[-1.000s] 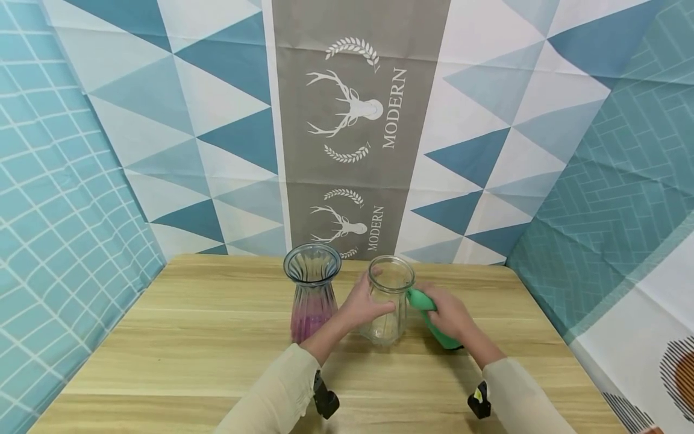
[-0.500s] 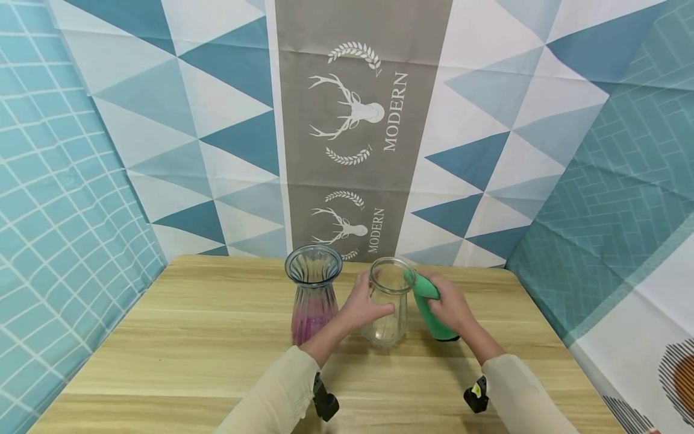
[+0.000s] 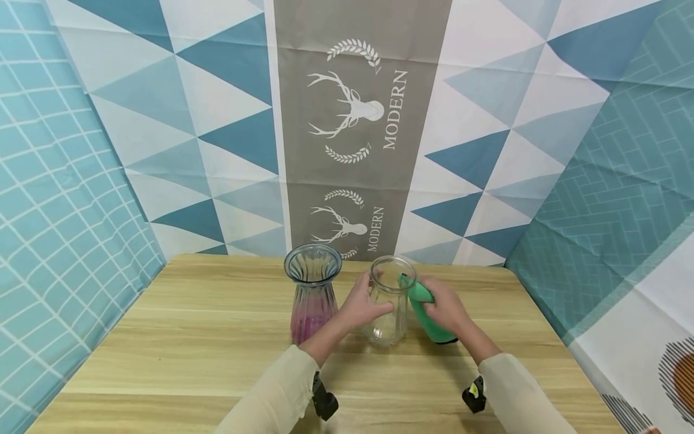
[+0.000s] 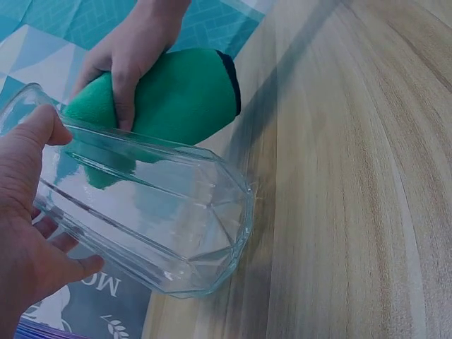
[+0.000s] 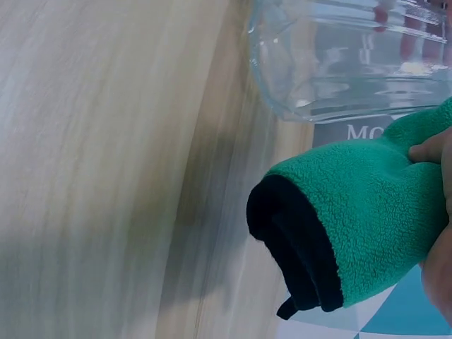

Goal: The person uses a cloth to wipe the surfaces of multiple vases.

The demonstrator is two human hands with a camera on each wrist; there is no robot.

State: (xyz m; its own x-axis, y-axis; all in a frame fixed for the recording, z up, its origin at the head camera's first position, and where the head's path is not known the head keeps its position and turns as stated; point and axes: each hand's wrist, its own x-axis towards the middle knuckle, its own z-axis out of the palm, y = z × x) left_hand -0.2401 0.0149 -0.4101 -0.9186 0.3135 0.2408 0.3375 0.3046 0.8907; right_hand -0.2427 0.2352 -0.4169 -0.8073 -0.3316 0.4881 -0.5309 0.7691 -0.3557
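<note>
A clear glass vase (image 3: 386, 331) stands upright near the middle of the wooden table. My left hand (image 3: 362, 308) grips it from the left, thumb on the near side and fingers around the far side. At the vase's right side, my right hand (image 3: 447, 306) holds a folded green cloth (image 5: 367, 205) with a black edge. In the left wrist view the upper part of the green cloth (image 4: 183, 95) lies along the glass wall, partly seen through it. The cloth's black-edged end hangs down close over the table.
Just left of my left hand stands a ribbed glass vase (image 3: 313, 301), bluish at the rim and pink at the base. Patterned blue, white and grey cloth sheets (image 3: 228, 120) rise behind the wooden table (image 3: 190, 337) and along both its sides.
My right hand moved the green cloth up along the vase's side, then slightly back down and toward the glass. The left hand and both vases stay in place.
</note>
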